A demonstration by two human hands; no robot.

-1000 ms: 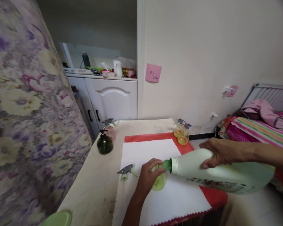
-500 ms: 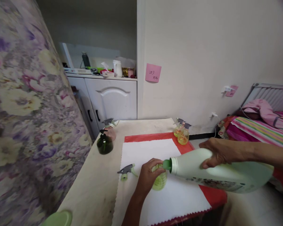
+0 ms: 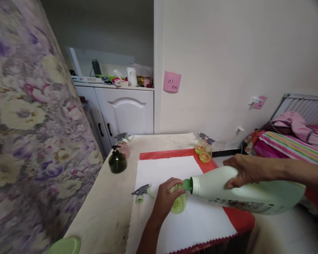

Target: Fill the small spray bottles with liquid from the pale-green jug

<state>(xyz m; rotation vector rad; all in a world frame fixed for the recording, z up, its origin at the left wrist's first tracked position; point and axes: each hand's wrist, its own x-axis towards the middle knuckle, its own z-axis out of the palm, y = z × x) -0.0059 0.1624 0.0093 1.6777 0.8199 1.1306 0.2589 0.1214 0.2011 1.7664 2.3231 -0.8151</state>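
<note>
My left hand [image 3: 169, 194] is closed around the top of a small ribbed yellow-green spray bottle [image 3: 179, 204], which stands on a white sheet [image 3: 201, 225]. My right hand [image 3: 243, 173] grips a large pale green detergent jug [image 3: 217, 187] by its handle. The jug is tipped almost level, its green spout [image 3: 187, 184] right at the small bottle's mouth; my fingers partly hide that mouth, and I cannot make out the flow of liquid. Left of my left hand a grey and green spray trigger head [image 3: 141, 192] lies on the sheet.
A dark green pump bottle [image 3: 117, 162] and a pink spray bottle [image 3: 124, 149] stand at the table's left. Spray bottles with yellow liquid [image 3: 206, 153] stand at the back right. A green lid-like round thing [image 3: 65, 246] is at the near left. A floral curtain [image 3: 34, 127] hangs left.
The jug's base has dropped very slightly and shifted a little left. Both hands keep their hold, and the small bottle stays in place.
</note>
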